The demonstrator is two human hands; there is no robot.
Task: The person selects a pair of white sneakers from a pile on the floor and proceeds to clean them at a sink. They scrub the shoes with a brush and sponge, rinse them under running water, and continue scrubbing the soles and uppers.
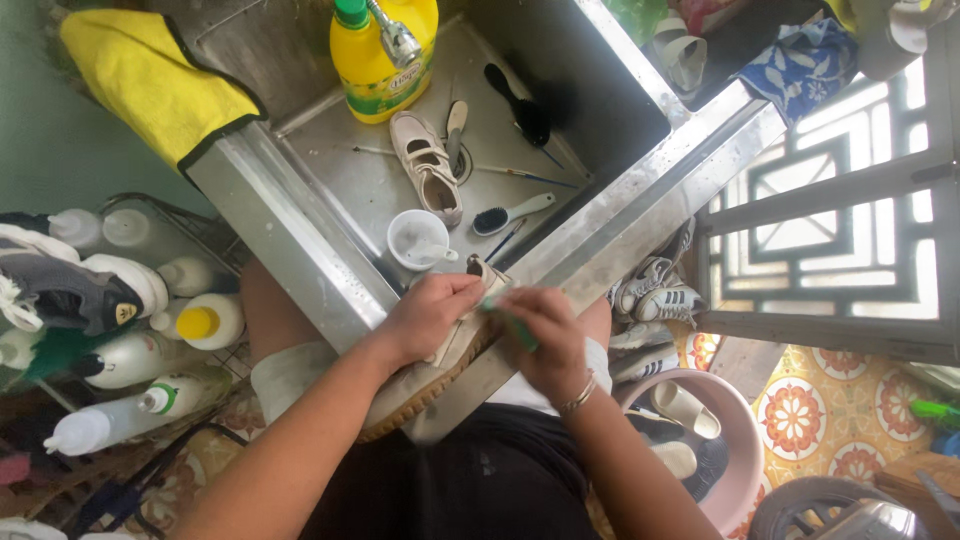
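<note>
Overhead view of shoe cleaning at a stainless-steel sink (300,225). The left hand (425,318) is clamped around a beige shoe (435,375) with a tan sole, holding it across the sink's front rim, above the person's lap. The right hand (545,335) pinches a small green brush (512,325), its working end pressed against the shoe's upper just beside the left fingers.

Progress, as judged from the layout: the held shoe appears to be mid-scrub; its mate, a second beige shoe (428,165), lies in the basin, and whether that one is already cleaned cannot be told. More footwear sits in a pink basin (735,440) and a striped sneaker pair (655,290) lies under the sink edge, suggesting much work remains.

In the basin: a white cup (415,238), a black-bristled brush with a white handle (510,215), a dark brush (520,105), and a yellow detergent bottle (380,55). A yellow cloth (150,85) drapes the sink's corner. White squeeze bottles (150,385) fill a wire rack at left. The floor (810,410) is patterned tile; a grey lattice screen (840,200) stands at right.
</note>
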